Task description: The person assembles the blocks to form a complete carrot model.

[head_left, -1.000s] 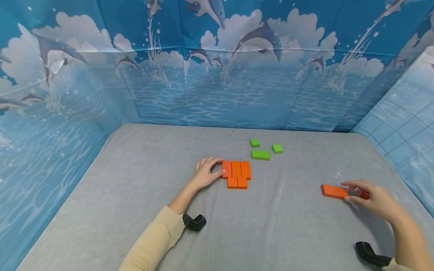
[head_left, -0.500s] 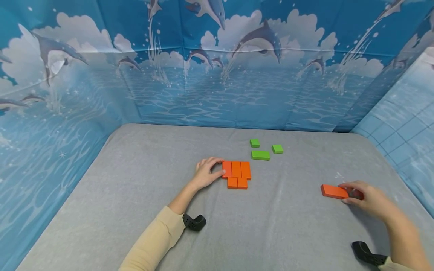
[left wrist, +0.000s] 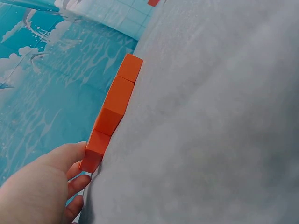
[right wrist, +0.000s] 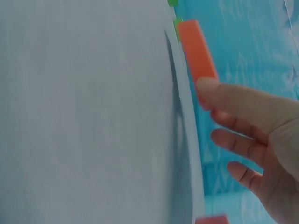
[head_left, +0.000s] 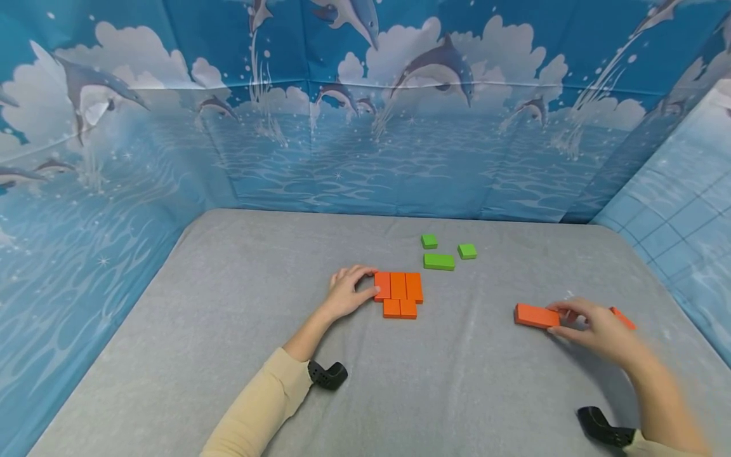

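My left hand [head_left: 347, 293] has its thumb and a finger at the two ends of the leftmost orange block [head_left: 382, 287], pinching it. That block lies against other orange blocks [head_left: 406, 287], with two shorter ones [head_left: 400, 309] along their near side. Off to the right, my right hand [head_left: 596, 330] pinches a long orange block [head_left: 535, 315] by one end between thumb and fingers. In the right wrist view this held block [right wrist: 197, 51] sticks out past the thumb, the other fingers loosely bent below. Behind that hand, another orange block [head_left: 623, 318] is partly hidden.
Beyond the orange group lie a long green block [head_left: 439, 261] and two small green blocks [head_left: 429, 241]. All rest on a table with a grey cloth [head_left: 274, 254]. A blue dolphin-print curtain [head_left: 365, 152] hangs along the back and sides.
My right hand has moved left, carrying the long orange block with it and uncovering another orange block behind. The left hand and the orange group have stayed put.
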A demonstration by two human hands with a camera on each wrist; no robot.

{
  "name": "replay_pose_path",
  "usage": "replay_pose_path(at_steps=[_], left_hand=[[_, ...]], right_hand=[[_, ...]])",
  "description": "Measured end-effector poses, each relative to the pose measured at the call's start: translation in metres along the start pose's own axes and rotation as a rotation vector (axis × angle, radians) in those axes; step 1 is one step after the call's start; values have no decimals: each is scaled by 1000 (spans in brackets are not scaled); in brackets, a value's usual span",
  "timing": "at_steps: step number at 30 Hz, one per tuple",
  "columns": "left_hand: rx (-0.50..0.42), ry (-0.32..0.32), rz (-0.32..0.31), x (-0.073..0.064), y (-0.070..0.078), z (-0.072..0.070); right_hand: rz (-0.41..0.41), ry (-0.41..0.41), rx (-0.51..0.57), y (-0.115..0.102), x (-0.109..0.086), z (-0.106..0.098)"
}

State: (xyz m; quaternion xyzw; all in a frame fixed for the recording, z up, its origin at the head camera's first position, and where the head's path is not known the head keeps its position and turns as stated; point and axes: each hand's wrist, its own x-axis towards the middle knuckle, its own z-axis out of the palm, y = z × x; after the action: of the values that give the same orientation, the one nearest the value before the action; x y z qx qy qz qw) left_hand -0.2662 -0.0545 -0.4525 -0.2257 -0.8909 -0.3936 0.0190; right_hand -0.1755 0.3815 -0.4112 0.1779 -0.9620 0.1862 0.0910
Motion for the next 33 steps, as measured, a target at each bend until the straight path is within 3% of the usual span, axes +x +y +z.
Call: replay_pose_path(at_steps=[7,25,33], left_hand=[[-8,3,3,-1,0,0],[6,3,-2,0,-1,1],[0,-4,-9,1,-2,1]], right_hand=[[-93,33,94,-42,21,16],[-240,-90,408,-131,65,68],[-229,-122,387,-153,72,83]])
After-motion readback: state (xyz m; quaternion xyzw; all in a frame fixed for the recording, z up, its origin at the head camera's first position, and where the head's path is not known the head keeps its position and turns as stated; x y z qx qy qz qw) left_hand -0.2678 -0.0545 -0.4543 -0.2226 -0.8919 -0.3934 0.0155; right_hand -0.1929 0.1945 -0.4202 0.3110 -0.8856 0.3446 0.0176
